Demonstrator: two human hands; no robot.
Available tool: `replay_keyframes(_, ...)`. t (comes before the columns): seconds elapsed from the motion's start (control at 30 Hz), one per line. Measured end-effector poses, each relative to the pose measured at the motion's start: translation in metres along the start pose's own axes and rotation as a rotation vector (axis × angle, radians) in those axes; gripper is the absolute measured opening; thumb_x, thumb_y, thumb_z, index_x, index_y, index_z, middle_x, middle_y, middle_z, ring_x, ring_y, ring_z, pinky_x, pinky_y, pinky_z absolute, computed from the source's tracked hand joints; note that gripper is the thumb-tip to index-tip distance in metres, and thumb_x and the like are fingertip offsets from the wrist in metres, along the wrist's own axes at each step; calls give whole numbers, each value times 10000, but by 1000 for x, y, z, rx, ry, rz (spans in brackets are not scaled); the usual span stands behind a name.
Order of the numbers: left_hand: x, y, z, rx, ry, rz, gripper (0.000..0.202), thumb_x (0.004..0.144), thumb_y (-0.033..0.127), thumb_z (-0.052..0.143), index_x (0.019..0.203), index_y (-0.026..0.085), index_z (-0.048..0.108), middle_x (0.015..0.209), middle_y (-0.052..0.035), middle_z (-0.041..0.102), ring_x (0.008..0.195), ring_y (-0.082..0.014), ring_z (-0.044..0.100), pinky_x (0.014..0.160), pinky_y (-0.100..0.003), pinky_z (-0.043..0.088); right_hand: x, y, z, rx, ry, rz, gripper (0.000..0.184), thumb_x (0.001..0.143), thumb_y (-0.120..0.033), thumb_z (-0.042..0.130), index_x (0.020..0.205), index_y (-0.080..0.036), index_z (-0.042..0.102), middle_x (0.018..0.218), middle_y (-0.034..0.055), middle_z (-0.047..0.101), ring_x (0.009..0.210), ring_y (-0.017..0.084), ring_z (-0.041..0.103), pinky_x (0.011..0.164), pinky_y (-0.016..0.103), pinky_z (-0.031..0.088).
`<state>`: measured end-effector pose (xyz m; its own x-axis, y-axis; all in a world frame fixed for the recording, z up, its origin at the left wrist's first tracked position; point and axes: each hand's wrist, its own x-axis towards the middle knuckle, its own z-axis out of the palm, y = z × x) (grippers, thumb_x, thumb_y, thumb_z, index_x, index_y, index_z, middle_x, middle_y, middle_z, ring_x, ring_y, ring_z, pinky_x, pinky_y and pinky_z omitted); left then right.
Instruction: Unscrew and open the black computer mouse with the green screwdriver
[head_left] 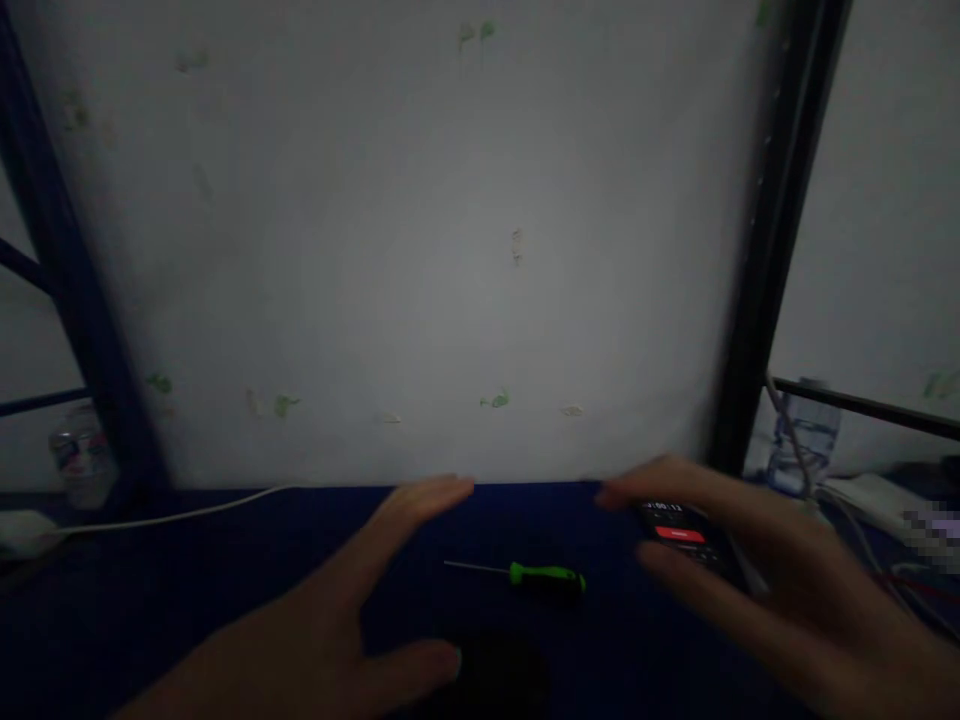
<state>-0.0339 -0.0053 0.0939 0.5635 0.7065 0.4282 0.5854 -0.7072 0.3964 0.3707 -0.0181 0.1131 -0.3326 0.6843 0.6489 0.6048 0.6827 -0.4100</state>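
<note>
On the dark blue tabletop (315,540) lies a screwdriver (547,576) with a green and black handle, its thin shaft pointing left. My left hand (337,610) is held to the left of it, thumb and fingers apart, with nothing between them. To the right of the screwdriver, my right hand (772,580) is likewise spread and holds nothing. A phone (679,535) with a lit screen and a red bar shows partly behind my right hand. Below the screwdriver, near my left thumb, sits a dark rounded object (495,675), too dim to name.
A white cable (202,513) runs along the left of the table. One clear plastic bottle (82,457) stands at the far left, another bottle (804,437) at the right. Dark uprights (772,240) flank a pale wall (420,250). More cables lie at the right edge.
</note>
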Motion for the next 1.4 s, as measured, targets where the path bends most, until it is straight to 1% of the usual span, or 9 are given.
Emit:
replay_keyframes(0.03,3,-9,14,-19,-92,-20,999,858,411,892,1680,446,326,1720,-30,441,1524,-363,515,1234,-517,516,1,-3,16,0,-70,0,313,1026,-395,648,1337,-376,676,1283,50,743,1147,232,736,969,361,642)
replay_keyframes(0.1,5,-26,45,-94,-209,-61,1048,789,404,942,1668,398,370,1713,-78,444,1533,-376,500,1261,-560,465,2,-5,47,38,-307,20,191,1036,-317,600,1154,-302,749,1092,28,776,989,184,750,904,326,618)
replay_keyframes(0.2,2,-42,80,-184,-288,-76,1081,678,394,992,1615,335,456,1644,-121,511,1470,-386,547,1244,-571,476,-1,1,82,77,-547,85,186,981,-222,626,1095,-271,766,1062,0,776,990,168,740,915,316,560)
replay_keyframes(0.27,1,-41,91,-188,-311,-97,984,640,374,999,1517,329,555,1506,-94,623,1369,-368,612,1200,-566,514,-6,7,96,77,-622,107,174,976,-240,644,1093,-264,770,1068,3,775,1009,180,735,923,319,533)
replay_keyframes(0.43,1,-22,94,-152,-267,-135,728,631,232,955,1297,278,663,1283,-55,711,1180,-308,683,1075,-478,579,-19,14,109,100,-624,141,199,1005,-377,666,1133,-252,752,1091,18,771,1035,194,726,932,317,499)
replay_keyframes(0.63,-13,-23,104,-146,-137,-70,813,667,193,906,1395,312,565,1361,-53,712,1233,-300,704,1097,-410,578,-29,19,123,68,-559,56,142,1009,-299,655,1111,-249,739,1060,14,760,1003,177,706,916,297,471)
replay_keyframes(0.83,-21,-27,115,-149,-47,-12,923,683,253,945,1481,352,492,1374,-49,712,1222,-297,728,1074,-367,610,-36,15,127,57,-548,42,98,993,-220,595,1029,-223,686,992,7,727,910,151,675,832,279,446)
replay_keyframes(1.07,-26,-25,115,-144,-81,31,917,710,285,962,1494,358,490,1353,-43,726,1180,-278,746,1127,-389,595,-37,6,126,52,-625,108,110,899,-182,632,1007,-200,633,983,15,680,852,151,614,775,278,413)
replay_keyframes(1.4,-24,-28,114,-142,-156,52,974,725,292,966,1533,386,431,1463,-60,685,1297,-312,713,1155,-418,586,-33,7,117,40,-758,35,202,846,-178,741,1006,-191,618,1017,12,662,881,156,586,783,277,382)
